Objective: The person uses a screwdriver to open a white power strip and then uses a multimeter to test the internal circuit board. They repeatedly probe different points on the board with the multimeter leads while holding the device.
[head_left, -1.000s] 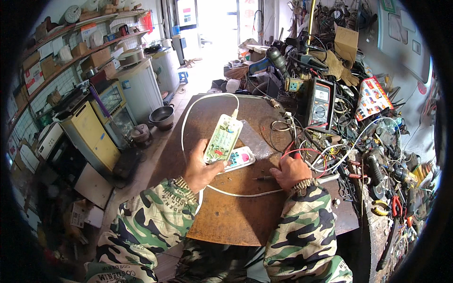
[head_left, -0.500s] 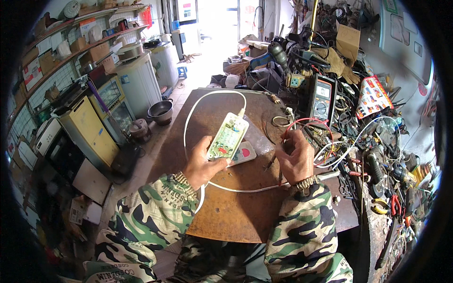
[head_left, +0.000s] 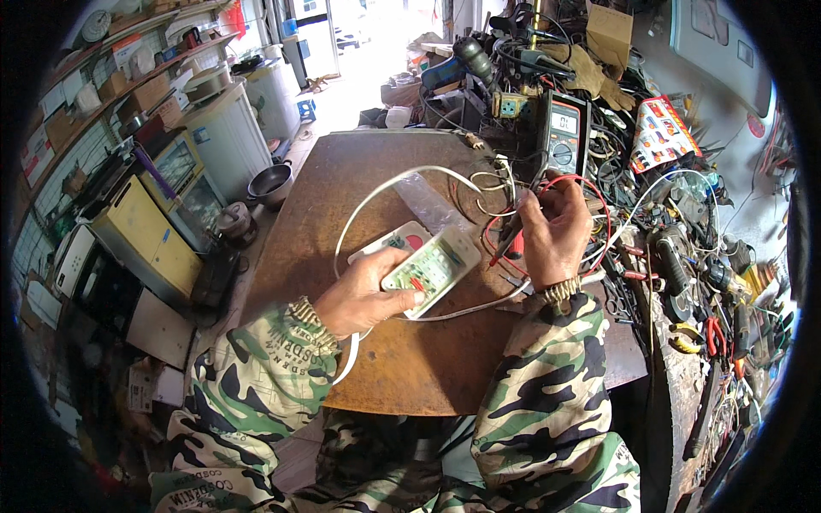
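Your left hand (head_left: 363,295) grips the opened power strip (head_left: 430,269), tilted above the bench (head_left: 385,376). Your right hand (head_left: 554,231), just beside it, pinches a red probe (head_left: 513,248).

On the table (head_left: 376,376), the left hand (head_left: 363,299) holds a power strip (head_left: 430,269), with its cover (head_left: 395,242) behind it. The right hand (head_left: 554,231) is to the right, on probe leads (head_left: 590,192). A multimeter (head_left: 562,137) stands behind; tools (head_left: 710,299) lie right; appliances (head_left: 171,214) stand left.

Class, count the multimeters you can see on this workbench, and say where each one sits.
1. A single multimeter stands at the far edge of the brown table, beyond the right hand, amid tangled wires. Others may lie hidden in the clutter to the right.
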Tool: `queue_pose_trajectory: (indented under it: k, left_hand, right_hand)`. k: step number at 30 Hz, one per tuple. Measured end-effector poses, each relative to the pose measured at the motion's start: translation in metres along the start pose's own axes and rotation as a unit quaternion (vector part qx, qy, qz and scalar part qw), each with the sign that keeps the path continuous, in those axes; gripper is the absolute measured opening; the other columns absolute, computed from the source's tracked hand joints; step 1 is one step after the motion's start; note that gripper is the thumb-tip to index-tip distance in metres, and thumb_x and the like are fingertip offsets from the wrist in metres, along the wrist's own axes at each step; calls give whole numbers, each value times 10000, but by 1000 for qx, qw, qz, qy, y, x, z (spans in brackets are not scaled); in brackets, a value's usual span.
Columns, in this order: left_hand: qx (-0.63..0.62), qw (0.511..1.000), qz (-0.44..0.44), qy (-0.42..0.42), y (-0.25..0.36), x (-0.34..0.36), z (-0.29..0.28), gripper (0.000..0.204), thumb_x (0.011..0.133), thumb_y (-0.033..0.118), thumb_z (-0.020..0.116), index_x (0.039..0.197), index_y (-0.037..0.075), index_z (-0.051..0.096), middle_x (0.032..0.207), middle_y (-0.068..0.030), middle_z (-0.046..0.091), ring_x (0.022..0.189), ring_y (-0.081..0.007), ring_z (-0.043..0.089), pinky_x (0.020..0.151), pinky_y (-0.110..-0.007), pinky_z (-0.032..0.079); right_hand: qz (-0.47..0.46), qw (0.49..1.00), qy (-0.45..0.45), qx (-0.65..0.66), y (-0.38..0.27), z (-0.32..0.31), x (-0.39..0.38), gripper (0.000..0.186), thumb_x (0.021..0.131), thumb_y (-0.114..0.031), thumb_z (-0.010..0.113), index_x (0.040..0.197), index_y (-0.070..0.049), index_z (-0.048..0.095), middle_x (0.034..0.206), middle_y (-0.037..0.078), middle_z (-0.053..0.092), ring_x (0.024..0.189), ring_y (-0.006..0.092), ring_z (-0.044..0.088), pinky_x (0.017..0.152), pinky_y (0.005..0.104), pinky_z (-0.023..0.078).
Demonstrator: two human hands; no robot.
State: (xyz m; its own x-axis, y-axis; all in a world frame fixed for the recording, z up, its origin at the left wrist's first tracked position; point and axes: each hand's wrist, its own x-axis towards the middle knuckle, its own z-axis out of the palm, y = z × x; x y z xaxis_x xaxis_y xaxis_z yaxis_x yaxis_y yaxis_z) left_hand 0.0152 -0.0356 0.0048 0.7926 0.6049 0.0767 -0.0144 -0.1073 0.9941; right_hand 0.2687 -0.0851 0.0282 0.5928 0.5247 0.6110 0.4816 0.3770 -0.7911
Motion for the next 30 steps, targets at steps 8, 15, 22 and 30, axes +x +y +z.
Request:
queue_pose_trajectory:
  k: [8,15,22,30]
  left_hand:
    - [24,996,-67,-45,3,-14,16,488,890,97,694,1292,-51,459,1148,-87,604,1052,-139,587,881,-296,514]
    - [554,822,90,91,28,-8,22,366,781,123,769,1072,-40,617,1007,-169,653,917,-226,639,805,-372,523]
    - [108,984,112,83,26,9,21,404,873,109,718,1221,-23,560,1013,-107,664,918,-130,630,785,-281,526]
    - [20,990,138,36,25,8,24,322,882,70,695,1152,-31,552,1097,-63,629,954,-108,610,833,-275,512]
  right_hand:
    - [62,986,-2,156,6,-4,10,229,804,-18,683,1005,68,614,890,82,679,788,125,639,703,253,508]
    - [113,961,-128,217,-17,4,-3,229,820,-23,704,1020,53,624,841,57,675,709,96,619,639,246,514]
    - [77,947,-186,249,-42,24,-34,188,836,-3,697,994,33,602,786,38,658,690,80,612,612,232,500]
    - [4,955,-246,165,-33,32,-50,153,830,14,726,956,24,641,822,32,666,727,82,622,659,228,501]
